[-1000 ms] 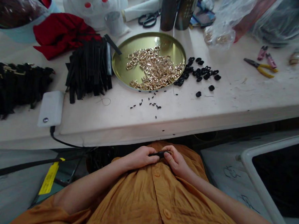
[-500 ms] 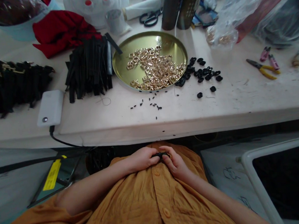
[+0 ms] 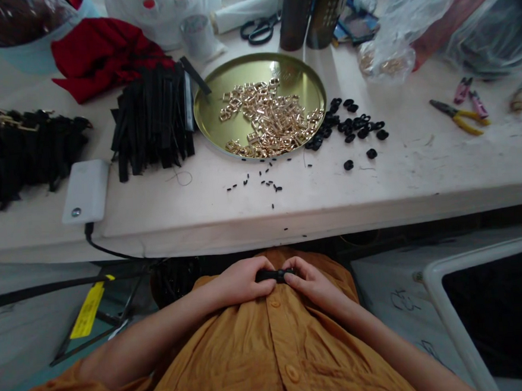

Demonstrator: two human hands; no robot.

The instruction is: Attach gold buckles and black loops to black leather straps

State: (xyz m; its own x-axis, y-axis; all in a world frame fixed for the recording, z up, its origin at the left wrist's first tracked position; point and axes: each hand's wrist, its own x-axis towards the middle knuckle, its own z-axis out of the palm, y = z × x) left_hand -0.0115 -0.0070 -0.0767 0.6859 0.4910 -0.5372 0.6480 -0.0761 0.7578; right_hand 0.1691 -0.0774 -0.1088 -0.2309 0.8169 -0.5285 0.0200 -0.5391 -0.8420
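Observation:
Low in front of my body, just off the table's edge, both hands grip one short black strap (image 3: 271, 274). My left hand (image 3: 244, 280) pinches its left part between thumb and fingers. The right end is in my right hand (image 3: 310, 282), with the thumb pressed on a small dark part there that is too small to make out. On the table, a gold round tray (image 3: 220, 124) bears many small gold buckles (image 3: 277, 114). Black loops (image 3: 358, 126) lie to the right of it, and tiny black pieces (image 3: 269, 183) are scattered before it.
A bundle of black straps (image 3: 152, 119) lies left of the tray, with straps bearing buckles (image 3: 20, 147) farther left. A white power bank (image 3: 85, 190) trails a cable over the edge. Pliers (image 3: 458, 116) lie right; scissors (image 3: 259, 30) and bottles (image 3: 293, 17) stand behind.
My hands have drawn slightly apart along the black strap, so more of it shows between them. My left hand has shifted a little leftward. The view has moved slightly.

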